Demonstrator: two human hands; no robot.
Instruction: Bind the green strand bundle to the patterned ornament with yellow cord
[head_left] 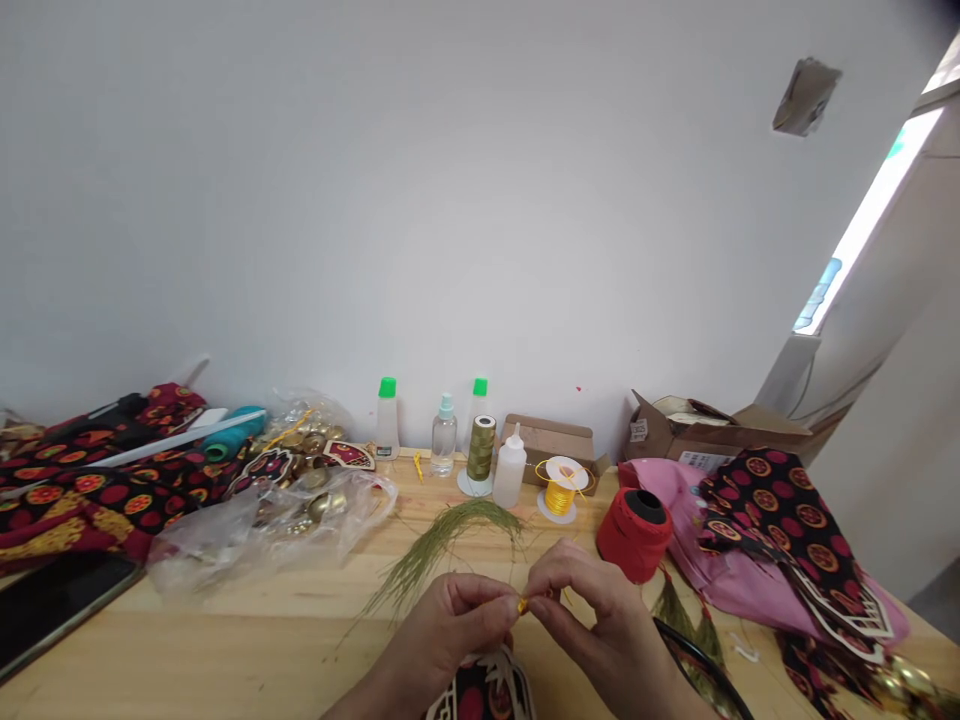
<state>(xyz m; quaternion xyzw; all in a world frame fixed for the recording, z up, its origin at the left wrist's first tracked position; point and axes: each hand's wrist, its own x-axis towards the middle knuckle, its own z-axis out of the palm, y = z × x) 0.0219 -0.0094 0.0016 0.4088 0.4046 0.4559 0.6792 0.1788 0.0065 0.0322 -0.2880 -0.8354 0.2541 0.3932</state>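
Note:
Close together at the front of the table, my left hand [465,625] and my right hand [600,625] both pinch a short piece of yellow cord [523,605]. Their fingertips nearly meet and partly cover it. Below the hands lies a dark, red-patterned fabric piece with a pale cut-out ornament [484,690]; its lower part runs out of view. Just beyond my fingers, a loose bundle of olive-green threads [442,535] curves across the wood. A spool of yellow cord [559,493] stands behind my right hand, with strands sticking out.
A red thread cone [636,533], green thread spool [481,450] and white squeeze bottle [510,470] stand beyond the hands. To the left are a plastic bag with brass bells [315,505] and a phone [64,605]. Pink cloth [675,520] and green tassels [705,640] lie right.

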